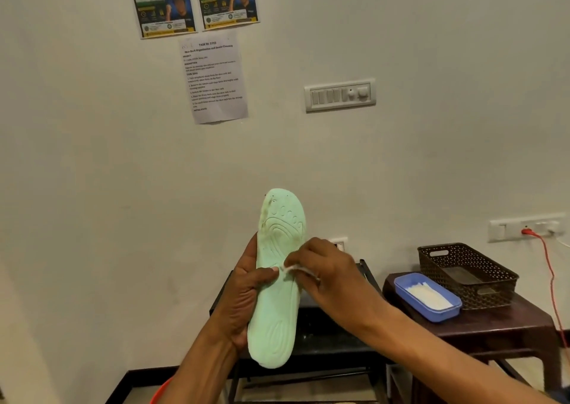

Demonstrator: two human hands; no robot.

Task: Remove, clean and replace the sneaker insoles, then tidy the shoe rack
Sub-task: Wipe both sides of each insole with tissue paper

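Note:
A mint-green insole (277, 308) stands upright in front of me, toe end up, its moulded underside facing the camera. My left hand (243, 298) grips its left edge, thumb laid across the middle. My right hand (320, 271) pinches a small white wipe (291, 268) and presses it against the insole's middle. Dirt marks show near the toe. Behind and below the insole is the black shoe rack (311, 335), mostly hidden by my hands and arms.
A dark brown stool (493, 326) at the right carries a blue tray (427, 297) with white wipes and a brown perforated basket (467, 274). An orange cable (552, 280) hangs from a wall socket. Papers and a switch panel (339, 95) are on the wall.

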